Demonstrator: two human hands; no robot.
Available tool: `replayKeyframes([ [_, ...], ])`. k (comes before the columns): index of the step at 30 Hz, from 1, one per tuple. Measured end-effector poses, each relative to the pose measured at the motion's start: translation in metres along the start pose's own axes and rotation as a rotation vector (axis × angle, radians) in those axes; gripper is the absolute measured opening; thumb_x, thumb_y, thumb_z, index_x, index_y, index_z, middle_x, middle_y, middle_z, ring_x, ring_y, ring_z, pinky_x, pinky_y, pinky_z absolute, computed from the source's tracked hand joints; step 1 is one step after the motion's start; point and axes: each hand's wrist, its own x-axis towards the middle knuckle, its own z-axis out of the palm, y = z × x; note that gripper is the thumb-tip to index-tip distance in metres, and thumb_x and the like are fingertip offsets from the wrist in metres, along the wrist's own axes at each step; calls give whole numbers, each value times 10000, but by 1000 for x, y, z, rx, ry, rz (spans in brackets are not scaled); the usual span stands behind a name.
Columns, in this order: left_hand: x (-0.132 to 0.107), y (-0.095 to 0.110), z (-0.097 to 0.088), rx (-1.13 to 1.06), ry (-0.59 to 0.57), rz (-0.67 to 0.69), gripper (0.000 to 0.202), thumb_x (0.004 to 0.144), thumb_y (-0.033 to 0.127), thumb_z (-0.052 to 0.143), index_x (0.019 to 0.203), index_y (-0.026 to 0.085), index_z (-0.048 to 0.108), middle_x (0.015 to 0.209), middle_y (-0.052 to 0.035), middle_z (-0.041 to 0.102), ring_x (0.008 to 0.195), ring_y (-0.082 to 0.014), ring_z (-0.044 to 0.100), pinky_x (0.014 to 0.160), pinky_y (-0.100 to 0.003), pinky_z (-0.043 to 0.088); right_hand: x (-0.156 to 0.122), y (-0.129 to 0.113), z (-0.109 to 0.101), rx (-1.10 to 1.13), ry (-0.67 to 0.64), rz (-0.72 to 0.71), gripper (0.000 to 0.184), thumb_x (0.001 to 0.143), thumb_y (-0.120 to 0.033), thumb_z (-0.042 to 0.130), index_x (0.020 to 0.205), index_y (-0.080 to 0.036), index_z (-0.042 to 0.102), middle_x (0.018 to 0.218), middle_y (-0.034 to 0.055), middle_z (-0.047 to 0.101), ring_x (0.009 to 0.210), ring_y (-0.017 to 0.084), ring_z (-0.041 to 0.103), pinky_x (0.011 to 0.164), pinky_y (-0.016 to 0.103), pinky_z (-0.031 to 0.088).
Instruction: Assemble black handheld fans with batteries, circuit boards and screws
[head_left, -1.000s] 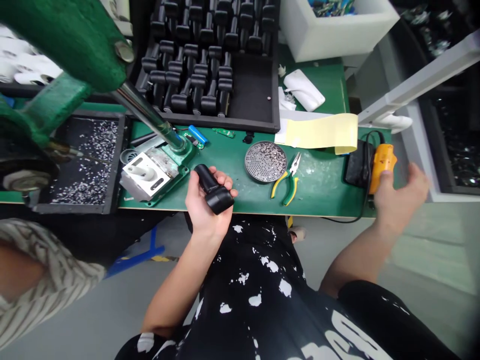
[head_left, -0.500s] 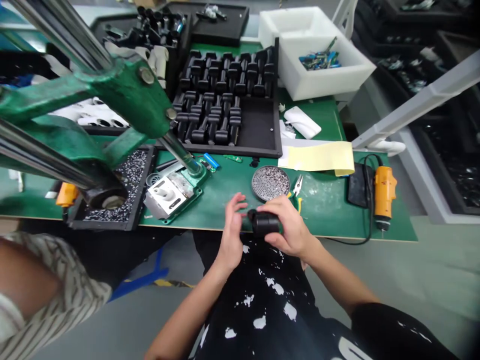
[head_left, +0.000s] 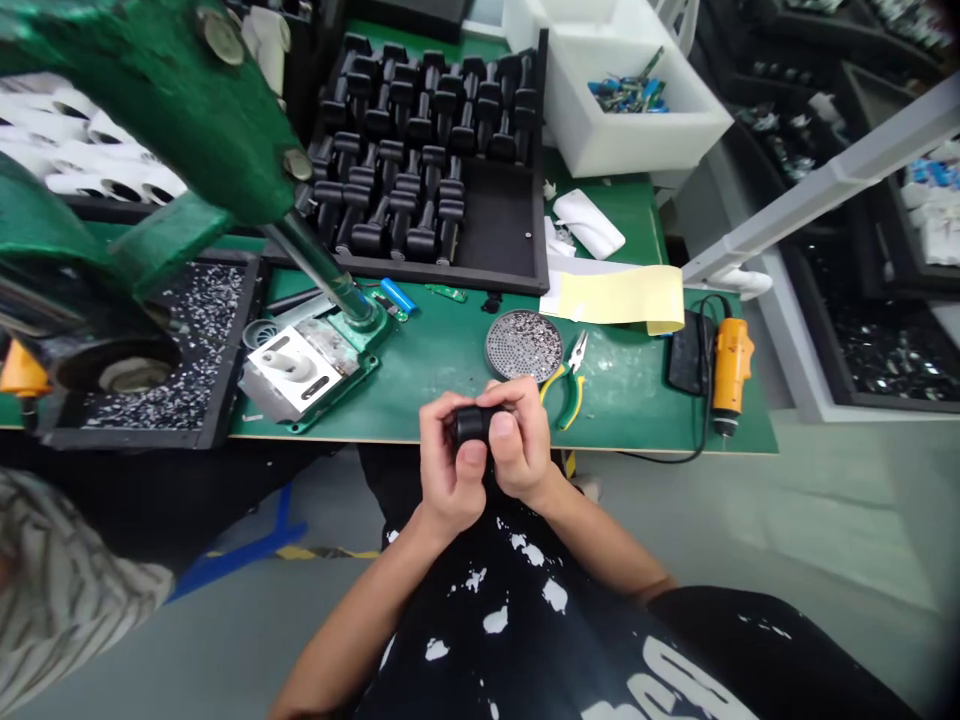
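Note:
A black cylindrical plastic part (head_left: 471, 423) is gripped between both my hands just in front of the green table's near edge (head_left: 637, 440). My left hand (head_left: 448, 470) wraps it from the left with the thumb pressed on top. My right hand (head_left: 521, 445) clasps it from the right, fingers curled over it. Most of the part is hidden by my fingers.
A black tray of several black parts (head_left: 420, 150) stands at the back. A round mesh dish of small pieces (head_left: 523, 345), pliers (head_left: 568, 378), an orange power tool (head_left: 730, 365), yellow paper (head_left: 626, 297), a white bin (head_left: 626, 95) and a green press (head_left: 187, 130) surround the hands. A striped sleeve (head_left: 52, 590) is at left.
My right hand came back from the orange tool to the black part. Both hands have closed tighter on it and drawn it nearer to my body.

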Motion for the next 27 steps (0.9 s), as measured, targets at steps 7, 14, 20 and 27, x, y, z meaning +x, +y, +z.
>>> replayKeyframes([
  [7, -1, -15, 2, 73, -11, 82, 424, 1102, 515, 468, 1443, 268, 514, 1249, -96, 631, 1021, -218, 663, 881, -374, 567, 9, -14, 2, -163, -97, 127, 356, 1043, -585, 503, 1171, -255, 542, 963, 26, 678, 726, 169, 649, 649, 328, 505],
  [14, 6, -16, 1, 76, 0, 67, 313, 1080, 461, 549, 1297, 240, 591, 1049, -39, 657, 830, -155, 649, 738, -278, 542, 10, -10, 6, -89, -12, 139, 263, 1110, -464, 439, 1058, -254, 589, 876, 1, 626, 694, 139, 589, 638, 307, 470],
  [20, 5, -25, 5, 69, 37, -14, 333, 1069, 498, 571, 1271, 234, 596, 1078, -57, 679, 892, -177, 676, 780, -295, 552, 9, 3, 11, 5, 58, 250, 311, 1108, -526, 462, 1011, -249, 566, 838, -7, 602, 697, 137, 572, 656, 300, 474],
  [27, 28, -27, -6, 167, -130, -272, 437, 1124, 575, 378, 1018, 227, 622, 851, -21, 655, 766, -183, 624, 702, -319, 486, 18, -3, 3, -462, -160, 394, 232, 1112, -452, 415, 1074, -258, 535, 751, -24, 606, 631, 166, 588, 646, 329, 386],
])
